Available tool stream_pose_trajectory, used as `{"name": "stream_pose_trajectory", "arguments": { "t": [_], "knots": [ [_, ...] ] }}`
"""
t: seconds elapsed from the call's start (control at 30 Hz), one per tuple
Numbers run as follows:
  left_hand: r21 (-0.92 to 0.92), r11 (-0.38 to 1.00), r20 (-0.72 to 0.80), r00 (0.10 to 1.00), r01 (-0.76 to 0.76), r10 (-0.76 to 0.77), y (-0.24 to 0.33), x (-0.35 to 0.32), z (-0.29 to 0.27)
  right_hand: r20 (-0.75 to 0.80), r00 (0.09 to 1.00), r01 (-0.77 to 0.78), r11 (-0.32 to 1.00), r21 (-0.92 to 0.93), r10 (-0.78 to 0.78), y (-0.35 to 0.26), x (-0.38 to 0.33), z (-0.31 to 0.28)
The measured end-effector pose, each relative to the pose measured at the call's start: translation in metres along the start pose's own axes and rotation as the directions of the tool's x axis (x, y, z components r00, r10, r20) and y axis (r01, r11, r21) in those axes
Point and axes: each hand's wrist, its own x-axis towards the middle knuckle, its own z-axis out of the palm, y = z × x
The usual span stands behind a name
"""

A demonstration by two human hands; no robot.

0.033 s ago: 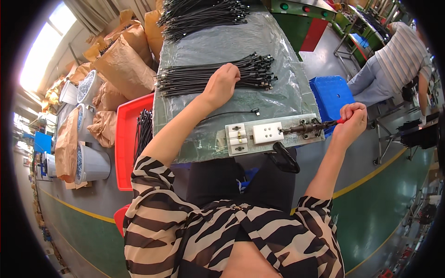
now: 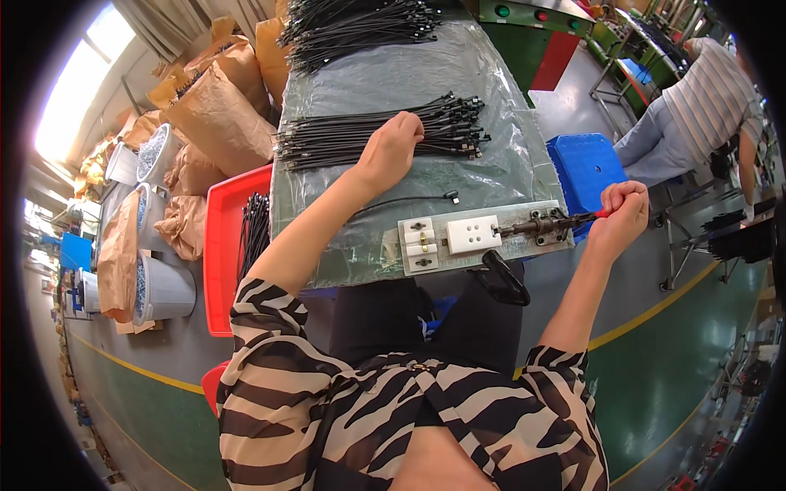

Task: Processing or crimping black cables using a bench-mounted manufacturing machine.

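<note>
My left hand (image 2: 393,150) lies over a pile of black cables (image 2: 336,137) in the middle of the table. Its fingers are closed against the cables; how many they pinch is hidden. A red-tipped lever (image 2: 602,214) is wrapped in my right hand (image 2: 621,214), at the table's right corner. That lever belongs to a toggle clamp (image 2: 536,224) on a metal base plate, with a white sliding block (image 2: 473,235) before it. Left of a narrow gap stands a slotted white block (image 2: 421,245). One loose cable (image 2: 409,198) with a bent plug lies between the pile and the fixture.
Plastic sheeting covers the table (image 2: 360,82); more cables (image 2: 360,33) lie at its far end. A red tray (image 2: 217,270) with cables stands left, near paper bags (image 2: 217,110) and buckets (image 2: 168,290). At right are a blue stool (image 2: 585,168) and a person (image 2: 704,106) bending over.
</note>
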Motion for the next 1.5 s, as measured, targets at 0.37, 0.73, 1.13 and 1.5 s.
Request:
{"name": "stream_pose_trajectory", "arguments": {
  "t": [0.37, 0.73, 1.13, 1.5],
  "knots": [
    [-0.077, 0.988, 0.189, 0.971, -0.136, 0.148, 0.072, -0.105, -0.051, 0.035, 0.999, 0.016, 1.000, 0.005, -0.016, 0.037, -0.007, -0.020],
    [-0.072, 0.991, 0.271, 0.954, -0.114, 0.130, 0.071, -0.140, -0.041, 0.039, 0.999, 0.017, 1.000, -0.007, -0.017, 0.040, -0.026, -0.023],
    [-0.057, 0.995, 0.314, 0.945, -0.078, 0.092, 0.083, -0.141, -0.051, 0.582, 0.737, 0.667, 0.507, -0.545, -0.344, 0.049, -0.090, 0.005],
    [-0.097, 0.995, 0.305, 0.952, 0.012, 0.018, 0.068, -0.087, -0.069, -0.009, 0.999, 0.044, 0.972, -0.231, -0.048, 0.029, -0.013, 0.011]
  ]
}}
